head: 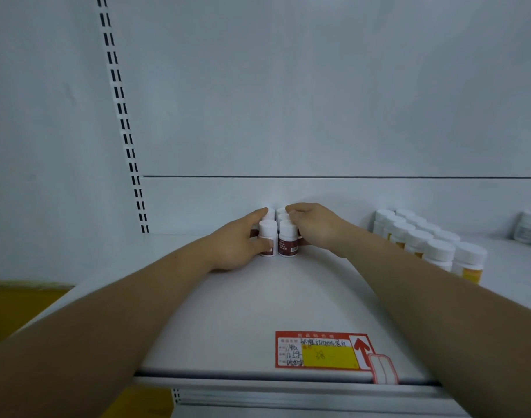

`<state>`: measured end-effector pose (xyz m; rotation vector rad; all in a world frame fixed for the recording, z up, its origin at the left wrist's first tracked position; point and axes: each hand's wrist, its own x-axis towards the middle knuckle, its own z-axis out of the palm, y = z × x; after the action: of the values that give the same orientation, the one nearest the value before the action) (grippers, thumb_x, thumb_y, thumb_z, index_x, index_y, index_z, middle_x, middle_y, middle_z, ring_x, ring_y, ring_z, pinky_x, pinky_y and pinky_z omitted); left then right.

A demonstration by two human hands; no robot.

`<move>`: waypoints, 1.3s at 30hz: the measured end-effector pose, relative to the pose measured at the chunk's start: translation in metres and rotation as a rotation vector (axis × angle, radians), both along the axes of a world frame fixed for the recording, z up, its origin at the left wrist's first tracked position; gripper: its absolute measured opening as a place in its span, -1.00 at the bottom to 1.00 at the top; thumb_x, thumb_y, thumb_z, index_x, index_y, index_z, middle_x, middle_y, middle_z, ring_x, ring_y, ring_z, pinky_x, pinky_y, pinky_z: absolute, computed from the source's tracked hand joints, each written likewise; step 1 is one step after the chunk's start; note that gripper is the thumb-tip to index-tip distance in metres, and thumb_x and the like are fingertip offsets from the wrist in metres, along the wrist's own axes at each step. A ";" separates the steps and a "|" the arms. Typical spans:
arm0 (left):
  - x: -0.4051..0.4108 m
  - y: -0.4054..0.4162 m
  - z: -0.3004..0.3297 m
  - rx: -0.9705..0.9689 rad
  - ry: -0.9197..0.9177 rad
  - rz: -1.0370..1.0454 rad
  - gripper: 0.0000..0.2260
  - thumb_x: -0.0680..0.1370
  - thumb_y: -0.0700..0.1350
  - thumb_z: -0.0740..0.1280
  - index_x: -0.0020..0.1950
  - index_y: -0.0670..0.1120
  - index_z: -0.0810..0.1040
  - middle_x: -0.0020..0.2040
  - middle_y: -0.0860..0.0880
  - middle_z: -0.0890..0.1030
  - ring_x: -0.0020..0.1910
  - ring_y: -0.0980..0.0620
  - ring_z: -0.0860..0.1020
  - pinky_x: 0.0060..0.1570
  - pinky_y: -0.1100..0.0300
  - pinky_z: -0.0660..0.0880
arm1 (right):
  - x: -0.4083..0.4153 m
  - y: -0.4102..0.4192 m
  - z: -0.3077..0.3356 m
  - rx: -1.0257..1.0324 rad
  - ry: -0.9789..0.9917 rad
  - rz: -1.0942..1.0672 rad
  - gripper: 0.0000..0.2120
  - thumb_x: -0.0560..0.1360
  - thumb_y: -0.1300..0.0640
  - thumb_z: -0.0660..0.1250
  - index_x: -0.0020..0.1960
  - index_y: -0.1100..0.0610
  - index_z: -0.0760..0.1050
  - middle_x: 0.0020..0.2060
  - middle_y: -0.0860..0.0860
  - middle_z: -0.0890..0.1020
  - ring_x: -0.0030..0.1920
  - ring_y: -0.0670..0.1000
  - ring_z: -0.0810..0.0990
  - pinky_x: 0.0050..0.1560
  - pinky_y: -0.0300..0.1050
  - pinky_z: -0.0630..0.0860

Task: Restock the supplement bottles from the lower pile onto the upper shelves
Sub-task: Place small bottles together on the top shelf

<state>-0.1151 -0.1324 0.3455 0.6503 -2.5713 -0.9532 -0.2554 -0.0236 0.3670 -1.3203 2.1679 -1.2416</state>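
We face a white back wall (318, 86) with a slotted upright (119, 101) running down its left side, and under it a wide white shelf (243, 312) that fills the lower half of the view. Both of our bare forearms reach forward across this shelf towards its back edge.

To the right, well apart from our hands, stands a double row of white-capped bottles with yellow labels (423, 245), running diagonally from the wall towards the shelf front. Further right, at the edge of the view, are more pale bottles (529, 227), too blurred to read.

On the shelf's front lip sits a red and yellow price tag (321, 351) with handwritten characters and a red arrow.

At the back of the shelf, close against the wall, is a small cluster of supplement bottles (280, 236) with white caps and dark red labels, standing upright in two columns, touching one another. Our left hand (240, 242) presses against the cluster's left side, fingers lying straight along the bottles, the thumb crossing the front of the nearest one. Our right hand (315, 227) cups the right side, fingers curled over the caps of the rear bottles. Between them, the two front bottles show their labels clearly.
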 end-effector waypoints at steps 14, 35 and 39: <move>-0.003 0.001 -0.008 -0.064 0.036 0.000 -0.36 0.51 -0.06 0.36 0.51 0.13 0.13 0.36 0.05 0.43 0.17 0.15 0.45 0.16 0.30 0.31 | 0.000 0.000 -0.005 0.017 0.072 0.023 -0.75 0.59 0.12 0.09 0.09 0.20 0.49 0.07 0.10 0.56 0.11 0.13 0.52 0.24 0.11 0.43; 0.007 0.052 0.038 -0.277 -0.146 0.043 -0.44 0.48 0.05 0.38 0.42 -0.02 0.27 0.39 0.03 0.35 0.33 0.00 0.35 0.14 0.24 0.25 | -0.019 0.045 0.045 0.295 0.651 -0.086 -0.60 0.62 0.02 0.03 0.28 0.21 0.46 0.31 0.13 0.47 0.28 0.14 0.41 0.20 -0.07 0.32; -0.015 0.081 0.044 -0.351 -0.169 -0.051 -0.31 0.51 0.14 0.32 0.54 0.07 0.05 0.54 0.07 0.08 0.48 0.04 0.14 0.35 0.19 0.13 | -0.043 0.089 0.062 0.378 0.722 -0.178 -0.57 0.62 -0.02 0.04 0.34 0.18 0.43 0.36 0.12 0.43 0.33 0.14 0.38 0.28 -0.04 0.28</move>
<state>-0.1303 -0.0513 0.3891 0.5880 -2.8178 -0.4550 -0.2983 0.0650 0.4295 -1.5832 2.8620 -0.3621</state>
